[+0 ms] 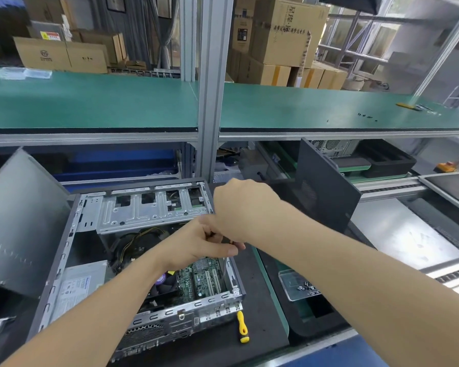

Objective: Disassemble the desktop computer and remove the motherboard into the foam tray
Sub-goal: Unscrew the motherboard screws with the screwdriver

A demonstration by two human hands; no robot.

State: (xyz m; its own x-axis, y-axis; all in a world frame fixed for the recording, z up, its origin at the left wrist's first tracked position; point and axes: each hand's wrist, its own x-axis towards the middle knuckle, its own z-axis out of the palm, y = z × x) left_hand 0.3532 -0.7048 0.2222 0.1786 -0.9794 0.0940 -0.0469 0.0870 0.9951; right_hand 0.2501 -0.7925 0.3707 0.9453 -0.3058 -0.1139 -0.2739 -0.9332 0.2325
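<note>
Desktop case point(64, 250) lies open on the worktop point(270, 335), rear ports toward you. The motherboard point(204, 280) is seated in the case floor, right half, with green slots showing beneath your hands. Silver drive cage point(149, 207) spans the far end; power supply point(77, 290) fills the near left corner, with its cables bunched between it and the cage.

Your left hand point(202, 242) is curled, thumb and fingers pinching a screwdriver point(224, 266) just below its handle. The thin shaft drops upright to the board's right edge. Your right hand point(241, 210) is folded over the top of the tool, back toward the camera, touching the left. Its fingers are hidden, so you cannot tell its grip.

A yellow-handled screwdriver point(242, 327) lies just beside the case's near right corner. A clear dish point(300, 287) holding screws sits to the right. A grey side panel point(19, 221) leans at the left.
</note>
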